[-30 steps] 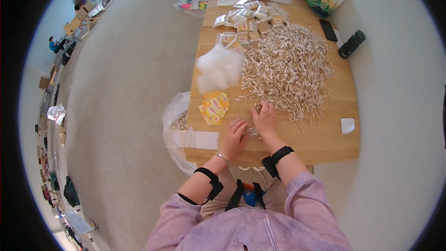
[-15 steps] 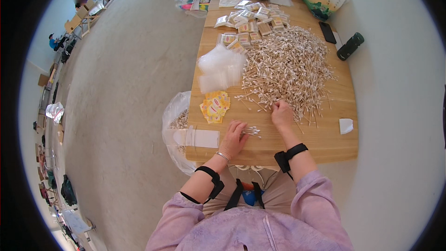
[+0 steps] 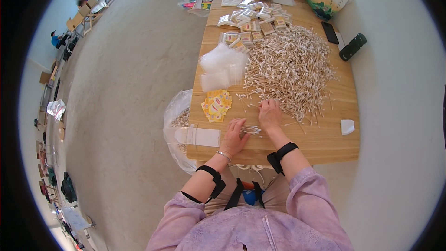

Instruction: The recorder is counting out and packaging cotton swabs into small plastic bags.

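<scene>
A large heap of loose cotton swabs [image 3: 292,72] with wooden sticks and white tips covers the middle of the table. My left hand [image 3: 233,138] rests near the table's front edge, fingers curled round a small bundle of cotton swabs [image 3: 251,130] whose white tips stick out to the right. My right hand [image 3: 270,115] is at the heap's near left edge, its fingers bent down and pressed together; what lies under the fingertips is hidden. Beyond my left hand sits a stack of yellow printed cards [image 3: 217,105]. Clear plastic bags [image 3: 223,67] lie behind the cards.
Filled packets of swabs [image 3: 253,21] lie behind the heap. On the right are a black phone [image 3: 330,32], a dark bottle [image 3: 353,47] and a white paper scrap [image 3: 347,127]. A white card strip [image 3: 204,137] lies at the left edge, above a plastic sack [image 3: 172,130].
My right hand has shifted left along the heap's near edge, closer to my left hand. My left hand stays in place with its swabs.
</scene>
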A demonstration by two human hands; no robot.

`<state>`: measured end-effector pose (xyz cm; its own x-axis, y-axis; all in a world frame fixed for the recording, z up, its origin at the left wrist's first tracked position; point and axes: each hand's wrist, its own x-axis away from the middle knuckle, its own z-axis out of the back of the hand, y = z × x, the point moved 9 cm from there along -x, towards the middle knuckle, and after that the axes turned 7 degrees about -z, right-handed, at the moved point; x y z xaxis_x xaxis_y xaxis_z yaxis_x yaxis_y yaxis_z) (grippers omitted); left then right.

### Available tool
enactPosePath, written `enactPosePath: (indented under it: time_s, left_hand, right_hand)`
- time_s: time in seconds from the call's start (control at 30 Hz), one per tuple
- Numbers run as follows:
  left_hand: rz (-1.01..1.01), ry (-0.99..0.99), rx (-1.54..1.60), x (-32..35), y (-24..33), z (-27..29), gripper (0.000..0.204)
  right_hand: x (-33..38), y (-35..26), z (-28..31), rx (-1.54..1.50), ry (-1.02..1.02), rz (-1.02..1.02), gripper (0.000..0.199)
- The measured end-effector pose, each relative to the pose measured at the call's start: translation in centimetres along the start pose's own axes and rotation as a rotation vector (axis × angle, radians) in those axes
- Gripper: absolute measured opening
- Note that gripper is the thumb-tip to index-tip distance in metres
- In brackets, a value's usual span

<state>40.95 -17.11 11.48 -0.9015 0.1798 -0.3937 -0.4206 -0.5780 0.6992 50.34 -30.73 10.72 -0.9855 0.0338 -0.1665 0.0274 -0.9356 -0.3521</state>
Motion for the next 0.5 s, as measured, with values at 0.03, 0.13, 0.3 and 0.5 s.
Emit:
enactPosePath:
  time_s: [0.03, 0.13, 0.3, 0.5]
  left_hand:
    - [0.007, -0.001, 0.009, 0.0, -0.1, 0.1, 0.056]
    - [0.008, 0.021, -0.025, 0.2, -0.2, 0.3, 0.059]
    - [0.034, 0.021, 0.014, 0.5, -0.6, 0.6, 0.066]
    - [0.016, 0.038, 0.042, -0.1, -0.5, -0.6, 0.075]
  right_hand:
    - [-0.1, 0.1, 0.0, 0.0, -0.001, 0.004, 0.015]
    - [0.3, -0.2, 0.8, -0.019, 0.046, 0.067, 0.017]
    - [1.5, -5.1, 1.9, -0.033, -0.012, 0.184, 0.018]
    - [-0.3, -4.7, -1.4, 0.06, 0.002, 0.19, 0.015]
